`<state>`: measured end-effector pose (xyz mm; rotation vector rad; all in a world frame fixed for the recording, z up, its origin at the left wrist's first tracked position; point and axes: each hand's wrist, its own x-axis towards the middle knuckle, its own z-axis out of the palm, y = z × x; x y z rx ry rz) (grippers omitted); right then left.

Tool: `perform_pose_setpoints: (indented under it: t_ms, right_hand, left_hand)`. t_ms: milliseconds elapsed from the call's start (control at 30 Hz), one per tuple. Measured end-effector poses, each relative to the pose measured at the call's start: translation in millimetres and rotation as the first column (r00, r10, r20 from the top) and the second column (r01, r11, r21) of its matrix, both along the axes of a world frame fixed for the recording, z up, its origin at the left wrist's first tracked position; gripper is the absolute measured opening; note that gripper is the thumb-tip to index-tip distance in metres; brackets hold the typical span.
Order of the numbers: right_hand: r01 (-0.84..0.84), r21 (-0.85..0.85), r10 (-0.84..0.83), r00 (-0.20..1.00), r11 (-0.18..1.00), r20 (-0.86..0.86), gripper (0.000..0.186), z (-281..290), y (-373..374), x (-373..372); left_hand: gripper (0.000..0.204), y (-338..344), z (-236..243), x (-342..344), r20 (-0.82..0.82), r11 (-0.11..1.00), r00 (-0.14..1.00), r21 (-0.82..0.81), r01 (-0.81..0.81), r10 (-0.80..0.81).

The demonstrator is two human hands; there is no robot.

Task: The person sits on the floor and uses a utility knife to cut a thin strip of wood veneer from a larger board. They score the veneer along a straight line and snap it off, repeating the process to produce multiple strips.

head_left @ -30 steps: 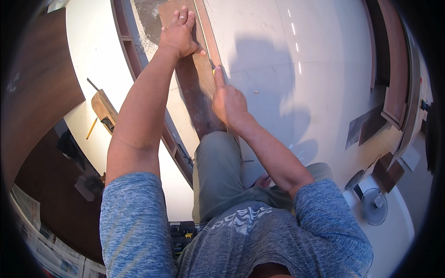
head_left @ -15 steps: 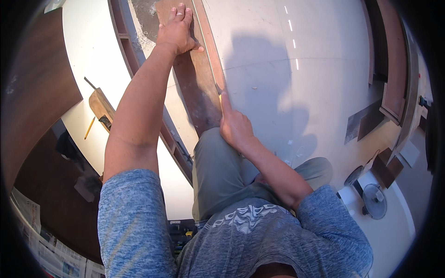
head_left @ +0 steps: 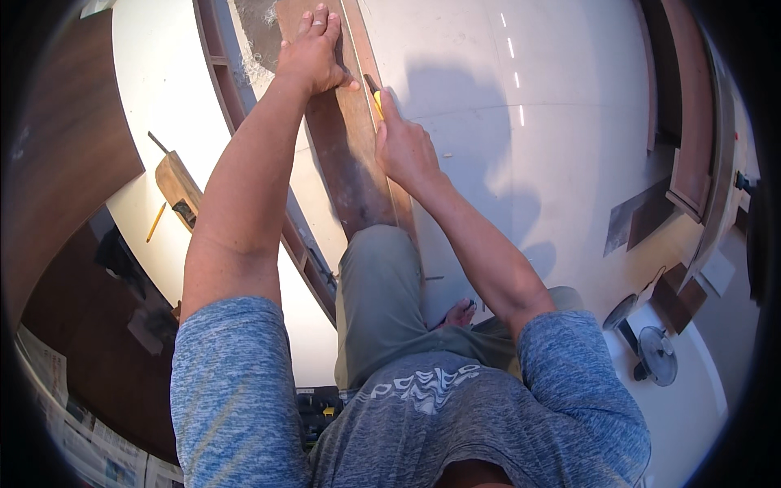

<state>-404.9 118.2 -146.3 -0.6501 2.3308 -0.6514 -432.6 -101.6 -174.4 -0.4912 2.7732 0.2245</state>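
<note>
- Left hand (head_left: 313, 53) still lies flat, fingers spread, pressing the long brown wooden strip (head_left: 346, 154) on the white board (head_left: 488, 163).
- Right hand (head_left: 404, 146), gripping a yellow utility knife (head_left: 376, 98), has moved farther up the strip's right edge, so the cut advances.

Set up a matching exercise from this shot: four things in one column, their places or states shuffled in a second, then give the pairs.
1. left hand
2. right hand
3. floor fan
4. yellow pencil

A. lies on the white board at the left
B. stands at the lower right
C. pressed flat on the long wooden strip
D. grips a yellow utility knife

Pairs: 1-C, 2-D, 3-B, 4-A
</note>
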Motion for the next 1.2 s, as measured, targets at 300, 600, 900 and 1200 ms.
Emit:
perform_pose_setpoints:
  t_ms: [300, 600, 900, 1200]
  right_hand:
    - [0.033, -0.019, -0.032, 0.999, 0.999, 0.026, 0.059, -8.9, -11.9, -0.6]
    - [-0.035, 0.137, 0.012, 0.986, 0.99, 0.165, 0.073, 23.6, 23.8, 43.6]
    - [-0.03, 0.199, 0.0, 0.989, 0.98, 0.147, 0.07, 23.1, 54.2, 75.2]
    - [-0.07, 0.269, 0.009, 0.975, 0.961, 0.22, 0.073, 38.2, 51.1, 59.9]
  left_hand:
    - [0.13, 7.1, 34.9, -9.9, 0.143, 0.999, 0.99, 0.049, 0.01, -0.017]
    - [0.128, 11.0, 30.4, -9.5, 0.141, 0.999, 0.99, 0.043, 0.023, -0.028]
    - [0.123, 4.9, -0.6, 5.6, -0.034, 1.0, 0.999, -0.023, -0.005, 0.004]
    - [0.119, 110.6, 0.6, 118.5, 0.115, 0.982, 0.99, 0.179, 0.065, -0.086]
